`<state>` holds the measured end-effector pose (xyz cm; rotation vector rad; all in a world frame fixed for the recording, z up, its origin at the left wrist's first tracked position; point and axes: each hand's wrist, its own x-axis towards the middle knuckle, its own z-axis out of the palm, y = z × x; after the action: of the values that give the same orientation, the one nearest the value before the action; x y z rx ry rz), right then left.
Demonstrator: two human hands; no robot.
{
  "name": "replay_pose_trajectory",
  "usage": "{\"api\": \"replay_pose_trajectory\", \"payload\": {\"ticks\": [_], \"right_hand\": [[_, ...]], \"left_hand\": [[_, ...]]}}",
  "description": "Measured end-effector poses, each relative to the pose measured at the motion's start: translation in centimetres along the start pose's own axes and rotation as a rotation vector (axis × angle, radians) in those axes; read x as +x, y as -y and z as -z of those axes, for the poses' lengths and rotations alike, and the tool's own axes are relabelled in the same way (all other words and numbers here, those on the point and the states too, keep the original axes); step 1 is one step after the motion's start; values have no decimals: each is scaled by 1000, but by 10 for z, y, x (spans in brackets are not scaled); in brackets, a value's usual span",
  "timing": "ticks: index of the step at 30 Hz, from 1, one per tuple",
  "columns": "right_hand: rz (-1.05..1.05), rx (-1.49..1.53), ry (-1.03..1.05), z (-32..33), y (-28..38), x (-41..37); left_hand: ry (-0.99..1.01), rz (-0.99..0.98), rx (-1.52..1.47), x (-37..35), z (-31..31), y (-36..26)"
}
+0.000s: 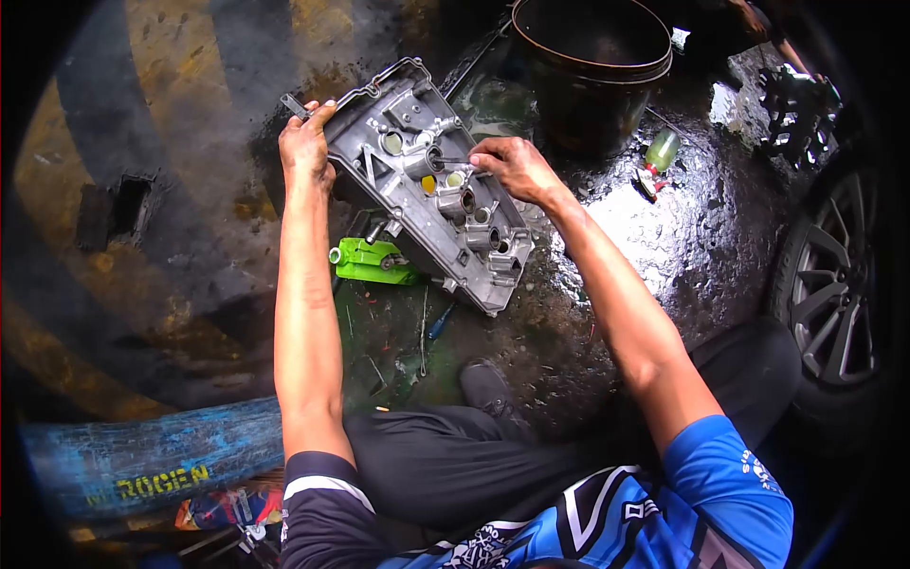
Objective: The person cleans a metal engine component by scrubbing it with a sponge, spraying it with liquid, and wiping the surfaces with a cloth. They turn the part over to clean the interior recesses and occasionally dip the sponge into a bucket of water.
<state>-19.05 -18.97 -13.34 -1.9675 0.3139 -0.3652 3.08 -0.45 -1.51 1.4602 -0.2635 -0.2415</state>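
A grey metal engine valve cover (pixel 379 175) is held up at a tilt above the floor, its ribbed inner side and round plug tubes facing me. My left hand (pixel 305 147) is closed around its upper left edge, thumb on the rim. My right hand (pixel 517 169) is over the cover's right side, fingers pinched on a thin dark metal tool (pixel 455 160) that points at one of the tubes. The tool's exact kind is hard to make out. Below the cover, a bright green jack (pixel 374 263) sits partly hidden on the floor.
A large dark bucket (pixel 592 64) stands beyond the cover. On the wet floor lies a greenish bottle (pixel 662 150). A blue-handled screwdriver (pixel 439 322) lies near my shoe (pixel 491 389). A car wheel (pixel 834 280) is at right, a blue gas cylinder (pixel 152 455) at lower left.
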Motion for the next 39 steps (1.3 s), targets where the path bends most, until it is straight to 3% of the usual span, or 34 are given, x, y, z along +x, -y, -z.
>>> {"api": "replay_pose_trajectory", "payload": {"ticks": [3,4,6,8,12,16,22,24,26,30,35,38,39], "right_hand": [[69,-109,3,-15,6,15],[39,-106,88,-14,12,17],[163,-132,96,-2,3,17],[114,-71,158,14,-1,15],[241,-368,199,1,14,29],[364,-332,259,32,12,33],[288,-446,260,-10,23,42],[340,-472,306,13,25,42],[252,-449,336,34,32,34],[291,-659,202,-12,30,46],[238,-657,134,23,43,25],[345,-698,-1,-17,28,24],[301,-742,89,-28,35,26]], "left_hand": [[10,15,-60,-6,-4,-3],[14,0,-66,0,-1,1],[18,-22,-70,10,6,10],[11,-3,-54,-1,4,-2],[45,17,-50,-4,5,-4],[83,15,-62,-5,6,-6],[91,10,-59,-10,1,-8],[78,8,-27,-10,4,-6],[82,-4,-19,-4,8,-1],[93,0,-17,-10,3,-7],[77,-19,-1,-10,3,-5],[71,-36,38,-8,-1,-5],[84,-18,12,-11,-3,-6]]}}
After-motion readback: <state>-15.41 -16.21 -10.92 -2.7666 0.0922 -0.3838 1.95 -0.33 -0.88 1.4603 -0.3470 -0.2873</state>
